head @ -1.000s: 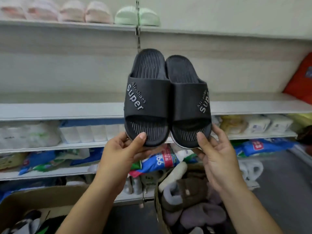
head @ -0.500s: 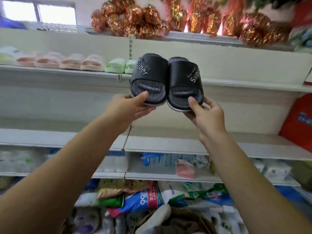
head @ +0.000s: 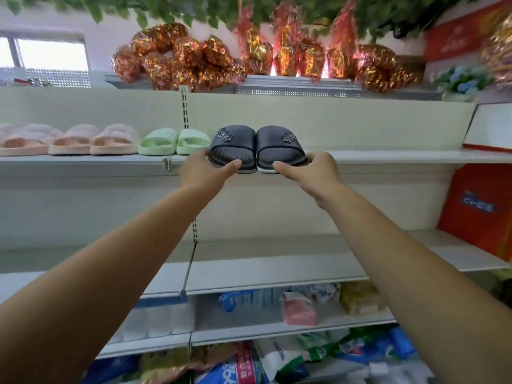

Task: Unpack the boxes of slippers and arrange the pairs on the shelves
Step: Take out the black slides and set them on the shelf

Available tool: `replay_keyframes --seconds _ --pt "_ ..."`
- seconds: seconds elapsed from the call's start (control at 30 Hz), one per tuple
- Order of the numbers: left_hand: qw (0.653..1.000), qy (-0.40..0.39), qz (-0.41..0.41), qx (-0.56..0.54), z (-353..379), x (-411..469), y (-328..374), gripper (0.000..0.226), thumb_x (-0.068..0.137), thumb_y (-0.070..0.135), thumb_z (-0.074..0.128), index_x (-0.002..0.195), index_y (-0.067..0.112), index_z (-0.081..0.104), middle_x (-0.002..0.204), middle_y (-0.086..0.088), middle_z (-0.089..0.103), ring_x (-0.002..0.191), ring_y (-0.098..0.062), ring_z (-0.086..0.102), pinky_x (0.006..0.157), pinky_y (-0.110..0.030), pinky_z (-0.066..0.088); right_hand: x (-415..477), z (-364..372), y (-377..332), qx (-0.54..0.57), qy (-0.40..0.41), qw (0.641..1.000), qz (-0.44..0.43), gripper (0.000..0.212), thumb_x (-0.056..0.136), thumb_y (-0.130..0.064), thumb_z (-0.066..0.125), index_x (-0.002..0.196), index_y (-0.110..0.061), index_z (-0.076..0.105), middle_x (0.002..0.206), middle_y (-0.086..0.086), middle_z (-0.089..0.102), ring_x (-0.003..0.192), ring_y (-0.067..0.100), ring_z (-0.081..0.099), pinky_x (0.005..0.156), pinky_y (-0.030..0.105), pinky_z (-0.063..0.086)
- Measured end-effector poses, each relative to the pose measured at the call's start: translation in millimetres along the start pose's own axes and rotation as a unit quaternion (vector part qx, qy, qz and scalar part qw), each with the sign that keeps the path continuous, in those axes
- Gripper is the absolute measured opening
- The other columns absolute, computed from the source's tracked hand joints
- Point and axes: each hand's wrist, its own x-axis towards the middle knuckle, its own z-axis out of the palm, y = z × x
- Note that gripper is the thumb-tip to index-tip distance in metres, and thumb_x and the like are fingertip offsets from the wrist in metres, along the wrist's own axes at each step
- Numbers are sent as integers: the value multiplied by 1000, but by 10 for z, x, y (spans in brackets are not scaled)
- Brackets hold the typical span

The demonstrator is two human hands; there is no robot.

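As hands grip both slippers, heels are hidden

Leftmost pink slipper cropped, blurred

"Super" is printed on both black slippers.

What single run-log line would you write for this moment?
left hand: grips left black slipper | right hand: grips right black slipper | spot: shelf edge, beside green pair
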Motion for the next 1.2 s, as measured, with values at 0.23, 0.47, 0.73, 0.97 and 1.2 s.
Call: replay_keyframes --seconds 0.23,0.47,0.73,0.97,1.2 --pt "958 21 123 258 89 671 -228 59 83 71 63 110 19 72 129 -12 50 131 -31 39 106 -45 41 540 304 2 -215 21 975 -49 47 88 -51 68 110 -9 65 111 7 69 108 28 61 82 31 45" --pt "955 -14 184 232 203 1043 -371 48 87 66 62 87 19 73 89 -4 66 97 -29 60 73 -41 54 962 508 112 -324 -16 944 -53 48 95 -57 53 111 -15 69 111 6 69 106 27 61 87 35 48" --pt "951 -33 185 244 301 1307 -443 53 88 68 60 93 18 77 88 -2 68 130 -33 44 81 -45 54 1243 541 241 -363 -36 930 -55 56 89 -73 42 119 -33 68 117 -7 68 109 18 59 91 35 48" --pt "941 -22 227 252 340 1368 -585 58 89 68 56 99 14 74 95 -7 68 118 -34 45 82 -45 50 1229 563 363 -330 -9 942 -65 53 93 -70 43 122 -33 67 118 -7 68 111 16 59 98 37 48" --pt "949 -8 289 130 108 1112 -648 42 95 41 66 124 12 69 121 -6 68 120 -27 53 100 -37 44 824 642 303 -302 90 935 -165 46 97 -50 55 129 -18 65 127 0 65 121 17 54 99 27 41"
